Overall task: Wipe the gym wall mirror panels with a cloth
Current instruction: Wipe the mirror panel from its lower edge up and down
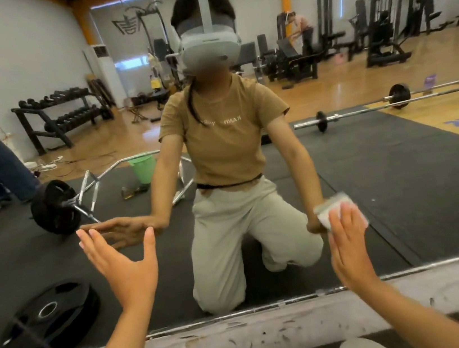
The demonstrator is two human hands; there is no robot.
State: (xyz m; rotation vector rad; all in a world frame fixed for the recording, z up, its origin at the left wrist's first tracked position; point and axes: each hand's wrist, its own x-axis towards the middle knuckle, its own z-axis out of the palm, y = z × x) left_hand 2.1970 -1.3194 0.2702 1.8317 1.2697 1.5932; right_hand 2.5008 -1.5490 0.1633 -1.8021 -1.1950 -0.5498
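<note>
One cloth (pixel 334 209), folded white, lies low on the mirror panel (pixel 400 179), where our right hand (pixel 349 248) presses it flat-fingered for even wiping contact. Our left hand (pixel 121 265), fingers spread and holding nothing, braces on the glass, likely for balance while kneeling.

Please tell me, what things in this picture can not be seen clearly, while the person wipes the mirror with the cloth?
- Cloth, head view: mostly hidden behind the right hand, which presses it flat on the mirror; its full shape is unclear.
- Mirror: top and sides cut off by the picture edges; smears or clean areas cannot be told.
- Left hand: whether its fingertips touch the glass is unclear.
- Green bucket, only a reflection: contents not visible.
</note>
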